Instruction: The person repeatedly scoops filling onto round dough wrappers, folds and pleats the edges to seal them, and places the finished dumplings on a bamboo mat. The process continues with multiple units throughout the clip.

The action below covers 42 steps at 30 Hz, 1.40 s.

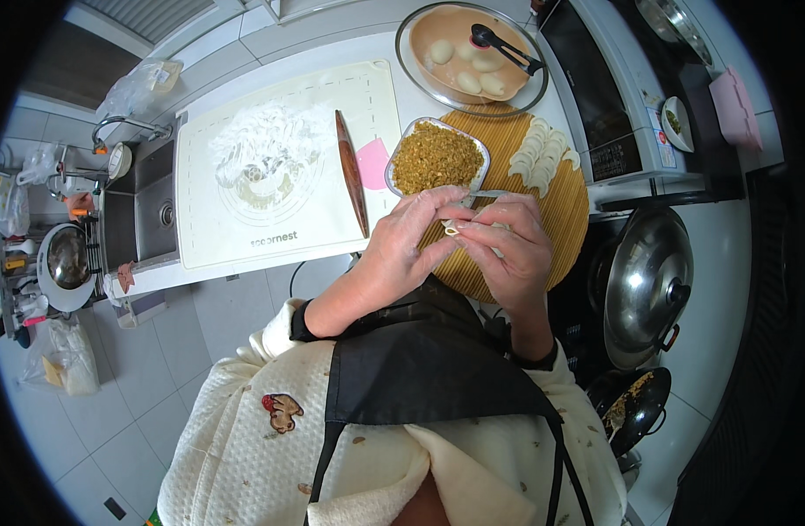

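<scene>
Floury fingers of my left hand (409, 233) and my right hand (511, 246) meet over a round slatted board (567, 243). Between them both hands pinch a small dumpling (450, 231), its wrapper folded around a little filling and mostly hidden by the fingers. Just beyond lies a white dish heaped with crumbly brown filling (437, 158). A flat metal utensil (488, 193) shows behind my fingertips; whether a hand touches it I cannot tell. Several shaped dumplings (539, 154) sit in overlapping rows on the board's far right.
Left of the board, a floured pastry mat (198, 230) carries a tapered wooden rolling pin (351, 174) and a pink scraper (374, 164). Behind stands a bowl of dough balls (429, 82) under a glass lid. A lidded wok (649, 289) is right; a sink (139, 217) is left.
</scene>
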Available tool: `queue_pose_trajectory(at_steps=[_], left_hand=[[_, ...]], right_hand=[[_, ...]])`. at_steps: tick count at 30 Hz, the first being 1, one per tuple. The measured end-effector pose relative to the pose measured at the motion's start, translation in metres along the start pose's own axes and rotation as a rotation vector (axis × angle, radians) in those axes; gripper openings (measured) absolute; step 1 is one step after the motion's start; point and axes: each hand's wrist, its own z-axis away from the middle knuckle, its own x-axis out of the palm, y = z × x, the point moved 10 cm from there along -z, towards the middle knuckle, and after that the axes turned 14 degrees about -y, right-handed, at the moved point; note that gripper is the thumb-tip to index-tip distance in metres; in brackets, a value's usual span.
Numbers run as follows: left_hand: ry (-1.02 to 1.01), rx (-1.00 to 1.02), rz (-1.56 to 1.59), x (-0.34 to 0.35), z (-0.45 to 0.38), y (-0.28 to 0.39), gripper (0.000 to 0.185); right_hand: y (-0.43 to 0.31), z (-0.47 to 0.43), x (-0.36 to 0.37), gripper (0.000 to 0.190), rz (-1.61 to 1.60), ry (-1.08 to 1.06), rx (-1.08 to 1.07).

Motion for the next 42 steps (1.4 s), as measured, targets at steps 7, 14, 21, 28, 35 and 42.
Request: queue_pose_trajectory(at_steps=[7, 14, 21, 28, 35, 42], left_hand=[[-0.086, -0.143, 0.675, 0.024, 0.005, -0.033, 0.051], [-0.064, -0.132, 0.556, 0.013, 0.009, -0.020, 0.055], [-0.048, -0.136, 0.769, 0.017, 0.016, -0.019, 0.059], [-0.160, -0.255, 0.991, 0.022, 0.020, -0.019, 0.068], [-0.182, -0.266, 0.967, 0.025, 0.022, -0.018, 0.071], [-0.209, -0.279, 1.061, 0.026, 0.024, -0.017, 0.066]], right_hand=[[-0.008, 0.001, -0.007, 0.027, 0.007, 0.102, 0.005], [-0.017, -0.002, -0.010, 0.027, 0.009, 0.079, 0.002], [-0.031, -0.002, -0.011, 0.027, 0.044, 0.079, -0.043], [-0.025, -0.015, -0.015, 0.023, -0.093, 0.014, 0.129], [-0.021, -0.022, 0.016, 0.016, -0.125, -0.290, 0.073], [-0.006, -0.016, 0.013, 0.019, -0.439, -0.238, 0.249]])
